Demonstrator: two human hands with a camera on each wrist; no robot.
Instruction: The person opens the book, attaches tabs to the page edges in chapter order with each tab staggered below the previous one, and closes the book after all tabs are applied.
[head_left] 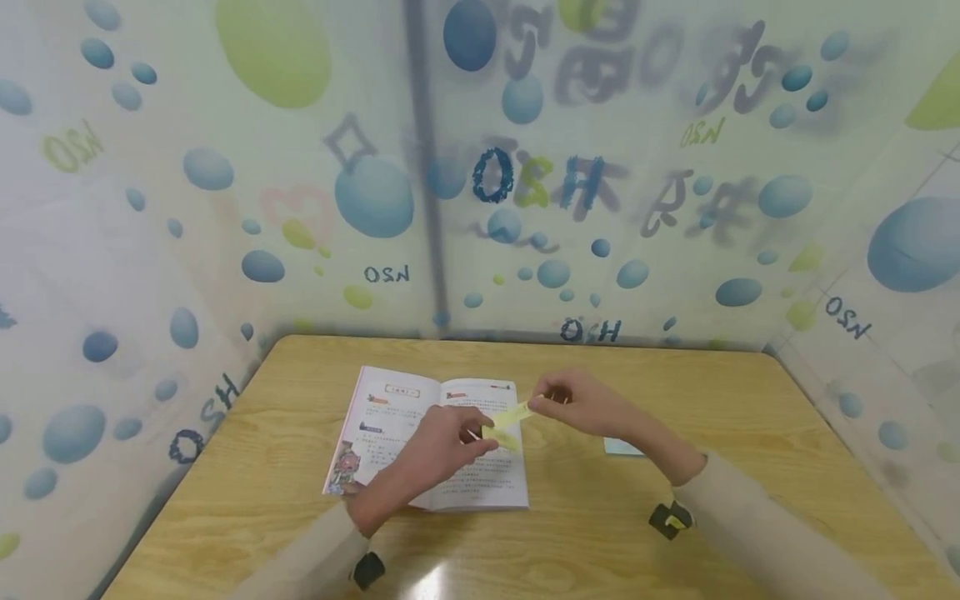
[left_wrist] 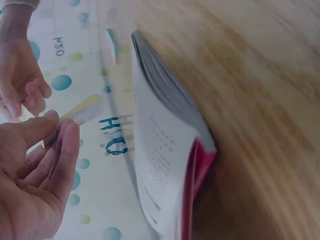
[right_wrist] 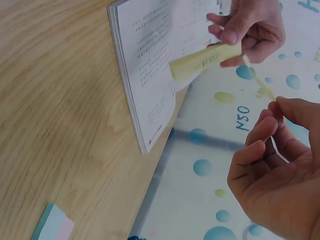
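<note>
My left hand (head_left: 450, 442) is over the open book, pinching a yellow sticky note pad (right_wrist: 207, 60) between thumb and fingers. Small writing shows on the pad's face in the right wrist view. To its right, my right hand (head_left: 581, 404) pinches the end of a narrow yellow sticky note (right_wrist: 260, 82) between thumb and forefinger. That note stretches from the right fingertips toward the left hand, its far end close to the pad. Printed text and a cartoon figure fill the pages of the book (head_left: 375, 458), which lies flat on the table below both hands.
Partly behind the right forearm lies a light-blue and pink sticky note pad (right_wrist: 55, 225) on the wooden table (head_left: 247, 467). A wall covering (head_left: 525, 275) with blue and green dots rises behind the table and on both sides. Dark wrist pieces (head_left: 667, 521) hang at the sleeves.
</note>
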